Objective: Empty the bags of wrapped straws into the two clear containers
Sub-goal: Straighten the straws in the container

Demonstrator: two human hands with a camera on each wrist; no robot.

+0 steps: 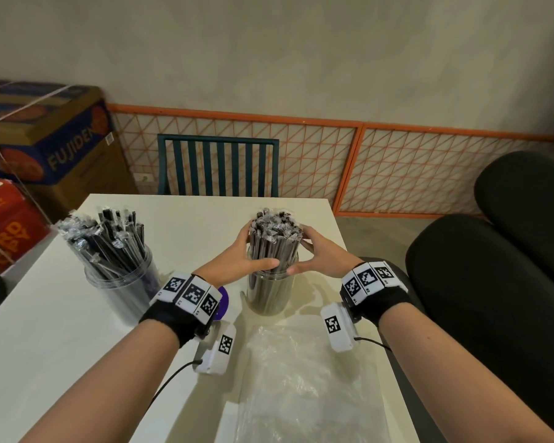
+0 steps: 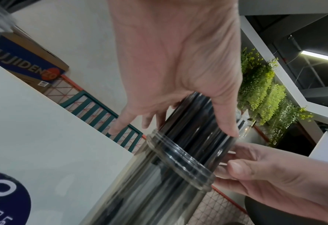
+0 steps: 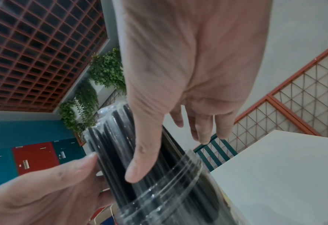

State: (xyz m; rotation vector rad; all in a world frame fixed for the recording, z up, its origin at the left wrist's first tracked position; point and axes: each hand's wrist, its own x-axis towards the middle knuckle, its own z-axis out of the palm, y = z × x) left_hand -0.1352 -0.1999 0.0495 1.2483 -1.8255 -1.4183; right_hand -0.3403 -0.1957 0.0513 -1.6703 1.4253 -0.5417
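Two clear containers stand on the white table [image 1: 61, 340]. In the left container [image 1: 122, 286], wrapped black straws [image 1: 109, 238] fan out loosely. A tight upright bundle of wrapped straws [image 1: 274, 241] fills the right container [image 1: 271, 295] and sticks out well above its rim [image 2: 178, 161]. My left hand [image 1: 245, 254] and right hand [image 1: 315, 254] cup this bundle from either side just above the rim, thumbs lying across its near face. In the wrist views the left thumb [image 2: 226, 121] and right thumb [image 3: 140, 159] press on the dark straws [image 3: 111, 144].
An empty clear plastic bag [image 1: 301, 378] lies flat on the table in front of the right container. A purple round lid [image 1: 223, 298] peeks out behind my left wrist. A teal chair [image 1: 218, 167] faces the far edge, black seats [image 1: 493, 282] stand right, cardboard boxes [image 1: 45, 139] left.
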